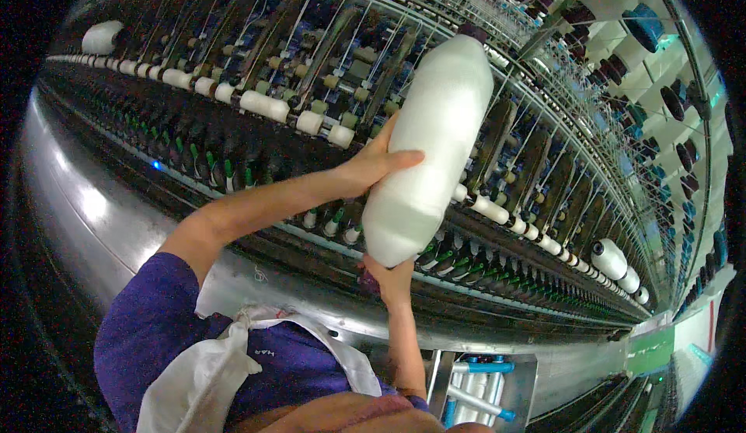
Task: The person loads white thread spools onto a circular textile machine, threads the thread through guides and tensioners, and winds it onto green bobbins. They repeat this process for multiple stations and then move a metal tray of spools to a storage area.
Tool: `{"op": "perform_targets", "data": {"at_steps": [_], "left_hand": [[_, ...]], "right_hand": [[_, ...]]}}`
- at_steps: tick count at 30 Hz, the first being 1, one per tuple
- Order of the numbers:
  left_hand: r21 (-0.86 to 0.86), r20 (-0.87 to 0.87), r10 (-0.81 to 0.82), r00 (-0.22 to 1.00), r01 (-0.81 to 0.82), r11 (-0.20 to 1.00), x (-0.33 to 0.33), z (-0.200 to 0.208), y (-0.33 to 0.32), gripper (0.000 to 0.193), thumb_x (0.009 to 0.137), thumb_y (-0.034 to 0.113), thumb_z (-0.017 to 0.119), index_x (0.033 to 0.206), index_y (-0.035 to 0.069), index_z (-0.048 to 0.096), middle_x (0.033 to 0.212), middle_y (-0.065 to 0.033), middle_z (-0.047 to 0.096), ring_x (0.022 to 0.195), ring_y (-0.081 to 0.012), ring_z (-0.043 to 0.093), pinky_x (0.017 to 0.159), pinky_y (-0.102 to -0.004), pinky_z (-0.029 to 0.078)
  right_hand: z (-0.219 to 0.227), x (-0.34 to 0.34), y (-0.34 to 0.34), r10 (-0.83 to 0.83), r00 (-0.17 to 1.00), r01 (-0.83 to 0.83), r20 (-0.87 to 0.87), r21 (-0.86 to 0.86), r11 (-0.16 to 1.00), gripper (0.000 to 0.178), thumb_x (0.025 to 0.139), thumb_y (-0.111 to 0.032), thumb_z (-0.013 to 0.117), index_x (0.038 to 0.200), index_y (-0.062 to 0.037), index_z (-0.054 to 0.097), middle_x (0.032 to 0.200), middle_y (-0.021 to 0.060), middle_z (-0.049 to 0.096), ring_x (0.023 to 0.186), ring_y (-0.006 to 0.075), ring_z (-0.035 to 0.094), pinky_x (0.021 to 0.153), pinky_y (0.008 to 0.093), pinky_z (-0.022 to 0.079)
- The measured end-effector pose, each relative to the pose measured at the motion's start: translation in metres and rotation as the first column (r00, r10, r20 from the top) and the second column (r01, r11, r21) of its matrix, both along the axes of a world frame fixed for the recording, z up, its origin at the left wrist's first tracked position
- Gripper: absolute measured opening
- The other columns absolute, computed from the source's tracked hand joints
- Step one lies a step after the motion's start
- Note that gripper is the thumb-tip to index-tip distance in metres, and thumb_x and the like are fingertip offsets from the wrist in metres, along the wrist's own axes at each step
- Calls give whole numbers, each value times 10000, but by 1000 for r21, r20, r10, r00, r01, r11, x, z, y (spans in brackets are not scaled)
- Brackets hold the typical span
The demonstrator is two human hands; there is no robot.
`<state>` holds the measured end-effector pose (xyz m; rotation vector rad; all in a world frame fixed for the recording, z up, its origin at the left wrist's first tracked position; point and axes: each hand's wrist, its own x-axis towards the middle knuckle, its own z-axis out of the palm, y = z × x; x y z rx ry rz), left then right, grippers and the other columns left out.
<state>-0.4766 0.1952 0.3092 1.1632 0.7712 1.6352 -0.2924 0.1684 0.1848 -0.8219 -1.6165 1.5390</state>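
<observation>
A large white roving bobbin (437,126) is held up tilted before the spinning frame, its dark upper tip leaning to the right. My left hand (382,159) is wrapped round its left side, thumb lying across the white roving. At the lower end my right hand (388,277) grips the bobbin's purple base, and part of those fingers is hidden. Behind the bobbin runs a row of white rollers (264,105), partly covered by it and by my left arm. Below them stands a line of green-tipped spindles (229,175).
A metal panel (101,207) curves along the machine's front. Blue and dark bobbins (643,27) hang overhead at right. More white bobbins lie on the rollers, at far left (102,38) and right (609,259). Blue-ended white tubes (482,390) sit in a metal box near my right arm.
</observation>
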Motion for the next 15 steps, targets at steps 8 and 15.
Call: {"op": "perform_targets", "data": {"at_steps": [8, 15], "left_hand": [[-24, -194, 57, 979, -63, 998, -58, 70, 107, 863, 814, 495, 659, 1430, 83, 217, 1247, -148, 496, 1113, -252, 524, 936, -437, 445], [246, -406, 526, 748, -464, 851, -142, 122, 138, 521, 924, 314, 577, 1350, 58, 421, 1151, -82, 591, 1019, -189, 577, 868, -325, 457]], "right_hand": [[88, -48, 86, 144, 968, -150, -203, -12, 989, 324, 755, -50, 625, 1043, 72, 541, 748, 111, 632, 608, 201, 625, 575, 326, 521], [195, -143, 255, 79, 974, 14, -213, 402, 916, 275, 716, -112, 678, 912, 57, 584, 707, 114, 632, 602, 212, 626, 545, 324, 499]]}}
